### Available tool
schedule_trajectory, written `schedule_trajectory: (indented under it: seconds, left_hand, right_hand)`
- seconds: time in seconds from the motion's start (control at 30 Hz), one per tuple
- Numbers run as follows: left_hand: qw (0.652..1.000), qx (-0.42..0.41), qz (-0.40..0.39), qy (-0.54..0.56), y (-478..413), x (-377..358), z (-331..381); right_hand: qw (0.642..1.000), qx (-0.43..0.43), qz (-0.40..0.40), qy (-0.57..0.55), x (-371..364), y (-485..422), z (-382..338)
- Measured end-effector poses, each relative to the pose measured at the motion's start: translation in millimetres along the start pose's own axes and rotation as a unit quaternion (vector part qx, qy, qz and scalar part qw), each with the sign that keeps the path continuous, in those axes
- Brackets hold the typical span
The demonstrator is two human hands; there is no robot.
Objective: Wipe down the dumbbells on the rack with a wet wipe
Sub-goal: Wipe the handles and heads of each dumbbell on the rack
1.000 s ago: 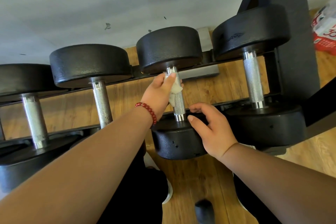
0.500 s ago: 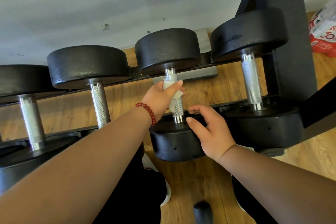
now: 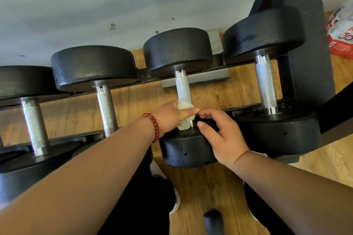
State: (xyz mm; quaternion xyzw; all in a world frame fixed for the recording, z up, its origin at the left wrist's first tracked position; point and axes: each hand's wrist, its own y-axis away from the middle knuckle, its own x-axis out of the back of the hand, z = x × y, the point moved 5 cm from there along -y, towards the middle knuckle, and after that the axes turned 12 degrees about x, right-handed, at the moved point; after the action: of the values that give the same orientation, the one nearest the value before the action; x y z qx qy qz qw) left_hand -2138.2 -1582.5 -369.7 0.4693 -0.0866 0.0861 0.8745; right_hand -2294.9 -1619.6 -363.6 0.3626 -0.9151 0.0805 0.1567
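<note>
Finding: the dumbbell (image 3: pixel 177 51) under work sits at centre frame, third along the rack (image 3: pixel 307 66), with its heads resting on the two rails.

Grip: my left hand (image 3: pixel 170 115) is clamped round the lower end of the knurled handle (image 3: pixel 183 87). The wet wipe (image 3: pixel 183 105) is bunched between palm and steel. My right hand (image 3: pixel 223 137) rests on the near head (image 3: pixel 188 150) just below, fingers loosely bent and closed on nothing I can see.

Assessment: the wipe is limp, damp and light. I expect it to drag and snag on the knurling, so it wants holding as a wad, not by an edge. The dumbbell looks heavy and rigid. I judge it best left seated on the rails, steadied at the head and turned by the handle if at all.
</note>
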Motion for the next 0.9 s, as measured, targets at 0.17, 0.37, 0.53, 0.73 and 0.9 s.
schedule_trajectory:
  seconds: [0.17, 0.37, 0.53, 0.73, 0.9]
  left_hand:
    - [0.983, 0.039, -0.032, -0.179, 3.4, 7.0, -3.1]
    - [0.987, 0.019, 0.015, -0.158, 7.8, 0.0, -0.3]
    - [0.976, 0.028, -0.001, -0.217, 19.3, 3.8, -5.0]
    - [0.984, 0.010, 0.052, -0.172, 28.7, 6.1, -11.8]
    - [0.985, -0.020, 0.118, -0.122, 47.2, 7.4, -13.0]
  right_hand:
    - [1.000, -0.007, -0.007, 0.005, 0.1, -0.3, -1.0]
    - [1.000, 0.001, -0.006, 0.010, 0.4, -0.7, -2.0]
    - [1.000, -0.010, -0.008, 0.016, 0.2, 0.0, -0.4]
    - [1.000, -0.012, -0.006, 0.015, 0.0, -0.1, -3.0]
    - [0.997, -0.018, -0.035, 0.060, 3.3, -0.1, -13.5]
